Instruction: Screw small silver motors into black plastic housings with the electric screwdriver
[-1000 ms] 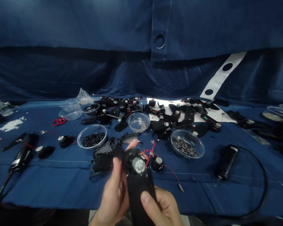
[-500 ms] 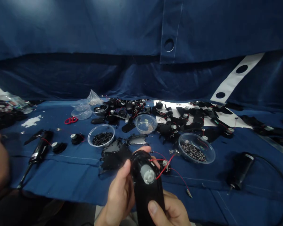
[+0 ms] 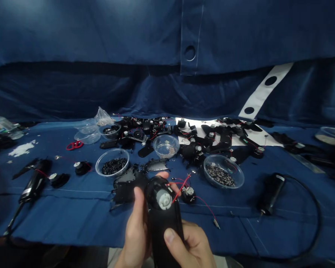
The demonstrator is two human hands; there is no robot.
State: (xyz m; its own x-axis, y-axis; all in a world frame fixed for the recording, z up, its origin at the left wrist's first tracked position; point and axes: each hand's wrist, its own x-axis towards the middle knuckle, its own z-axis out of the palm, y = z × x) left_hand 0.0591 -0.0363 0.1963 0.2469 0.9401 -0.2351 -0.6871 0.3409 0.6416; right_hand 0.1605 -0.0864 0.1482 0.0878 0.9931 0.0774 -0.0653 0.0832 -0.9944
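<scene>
Both my hands grip a black plastic housing (image 3: 165, 227) at the bottom centre, upright and facing me. A small silver motor (image 3: 163, 197) sits in its round top, with red wires (image 3: 178, 185) running off to the right. My left hand (image 3: 136, 234) wraps the housing's left side, thumb along the edge and a fingertip over the top. My right hand (image 3: 190, 248) holds the lower right, thumb pressed on the front. Just behind lies a flat black shell piece (image 3: 127, 184) on the blue cloth.
On the blue-covered table (image 3: 72, 212) stand clear cups: black screws (image 3: 112, 165), silver bits (image 3: 166, 146), dark screws (image 3: 223, 171). A heap of black motor parts (image 3: 201, 143) lies behind. A black electric screwdriver (image 3: 269, 191) with cable is right; another black tool (image 3: 30, 186) and red scissors (image 3: 74, 145) left.
The view swung right and came back left. A blurred hand at the left edge half a second ago has gone. My hands keep the same hold on the housing.
</scene>
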